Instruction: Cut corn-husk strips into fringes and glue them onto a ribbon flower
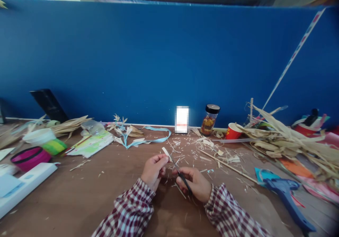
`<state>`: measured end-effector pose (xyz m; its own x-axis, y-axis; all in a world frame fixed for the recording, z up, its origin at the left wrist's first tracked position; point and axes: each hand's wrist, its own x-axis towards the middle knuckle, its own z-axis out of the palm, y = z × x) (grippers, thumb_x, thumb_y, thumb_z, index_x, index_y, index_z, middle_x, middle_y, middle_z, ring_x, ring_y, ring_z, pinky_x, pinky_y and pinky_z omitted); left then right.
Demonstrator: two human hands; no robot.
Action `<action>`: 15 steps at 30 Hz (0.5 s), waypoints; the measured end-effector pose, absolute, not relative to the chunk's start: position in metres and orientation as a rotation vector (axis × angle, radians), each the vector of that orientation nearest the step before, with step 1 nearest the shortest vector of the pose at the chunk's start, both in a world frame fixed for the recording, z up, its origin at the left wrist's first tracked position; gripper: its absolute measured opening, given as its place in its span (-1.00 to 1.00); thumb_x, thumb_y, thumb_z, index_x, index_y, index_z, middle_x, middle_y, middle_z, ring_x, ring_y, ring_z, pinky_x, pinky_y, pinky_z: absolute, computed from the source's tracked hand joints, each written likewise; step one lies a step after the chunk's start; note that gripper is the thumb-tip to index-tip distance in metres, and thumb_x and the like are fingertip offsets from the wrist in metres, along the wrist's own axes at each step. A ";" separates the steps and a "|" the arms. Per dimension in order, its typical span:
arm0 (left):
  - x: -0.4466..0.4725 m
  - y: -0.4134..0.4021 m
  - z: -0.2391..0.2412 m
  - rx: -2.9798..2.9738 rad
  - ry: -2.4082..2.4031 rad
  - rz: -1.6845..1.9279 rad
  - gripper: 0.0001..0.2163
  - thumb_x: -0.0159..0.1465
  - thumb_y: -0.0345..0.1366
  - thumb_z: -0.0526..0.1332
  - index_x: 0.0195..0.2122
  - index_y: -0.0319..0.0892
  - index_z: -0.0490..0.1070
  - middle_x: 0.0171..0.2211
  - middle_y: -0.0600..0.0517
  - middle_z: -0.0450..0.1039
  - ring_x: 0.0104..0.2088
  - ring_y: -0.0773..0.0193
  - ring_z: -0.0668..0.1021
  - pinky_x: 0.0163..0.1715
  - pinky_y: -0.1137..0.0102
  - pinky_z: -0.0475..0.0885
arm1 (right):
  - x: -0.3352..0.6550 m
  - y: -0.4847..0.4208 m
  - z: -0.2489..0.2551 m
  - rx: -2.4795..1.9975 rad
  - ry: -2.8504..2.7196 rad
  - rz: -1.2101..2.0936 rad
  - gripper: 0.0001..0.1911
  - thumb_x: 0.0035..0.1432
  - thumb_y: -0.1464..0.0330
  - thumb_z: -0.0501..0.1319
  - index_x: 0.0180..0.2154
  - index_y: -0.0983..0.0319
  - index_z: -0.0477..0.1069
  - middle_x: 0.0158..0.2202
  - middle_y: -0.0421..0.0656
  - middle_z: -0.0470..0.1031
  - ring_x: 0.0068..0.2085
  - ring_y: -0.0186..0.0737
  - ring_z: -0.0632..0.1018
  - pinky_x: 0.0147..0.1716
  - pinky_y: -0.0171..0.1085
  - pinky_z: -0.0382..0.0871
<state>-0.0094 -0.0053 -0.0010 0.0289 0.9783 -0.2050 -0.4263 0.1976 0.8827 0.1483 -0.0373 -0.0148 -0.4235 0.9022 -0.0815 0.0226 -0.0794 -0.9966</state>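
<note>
Between thumb and fingers, my left hand [155, 169] pinches a small pale strip of dried husk [165, 152], its end sticking up past the fingertips. Dark-handled scissors [183, 181] are in my right hand [195, 183], with the fingers wrapped about the handles. Their blades point up and left and reach the strip beside my left fingertips. Whether the blades touch the strip, I cannot tell. Small trimmed scraps [180, 157] lie scattered on the brown table [106, 201] beyond and beneath my hands.
A blue glue gun [287, 194] and piled dried husks [286, 141] lie at right. Along the blue partition [137, 60] stand a red cup [233, 131], a lidded jar [210, 120] and a bright phone-like object [182, 119]. A white power strip [26, 187] and magenta container [31, 158] are left.
</note>
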 end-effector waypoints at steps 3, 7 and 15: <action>-0.009 -0.005 -0.001 0.733 0.980 1.245 -0.79 -0.13 -0.28 0.32 -0.50 -0.28 0.38 -0.59 0.09 0.40 -0.76 0.60 0.20 -0.78 0.60 -0.02 | 0.148 -0.037 -0.013 -1.030 -1.486 1.594 -0.62 -0.05 0.20 0.22 -0.19 0.29 0.36 -0.63 -0.31 0.27 -0.62 -0.45 0.28 -0.62 -0.44 0.17; -0.009 -0.006 -0.001 0.728 0.972 1.252 -0.79 -0.13 -0.29 0.33 -0.51 -0.29 0.38 -0.60 0.09 0.40 -0.76 0.60 0.21 -0.78 0.61 0.01 | 0.148 -0.038 -0.012 -1.040 -1.487 1.592 -0.63 -0.04 0.20 0.22 -0.20 0.29 0.37 -0.64 -0.31 0.27 -0.62 -0.46 0.27 -0.62 -0.43 0.18; -0.009 -0.004 -0.003 0.738 0.976 1.237 -0.78 -0.12 -0.28 0.33 -0.50 -0.31 0.38 -0.60 0.07 0.40 -0.76 0.61 0.21 -0.79 0.63 0.02 | 0.148 -0.038 -0.016 -1.042 -1.496 1.584 -0.62 -0.03 0.21 0.21 -0.20 0.30 0.36 -0.65 -0.32 0.26 -0.64 -0.48 0.27 -0.64 -0.45 0.17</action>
<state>-0.0091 -0.0045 -0.0028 0.0422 0.9788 -0.2006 -0.4227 0.1994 0.8841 0.1480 -0.0377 -0.0156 -0.4219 0.9029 -0.0830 0.0312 -0.0771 -0.9965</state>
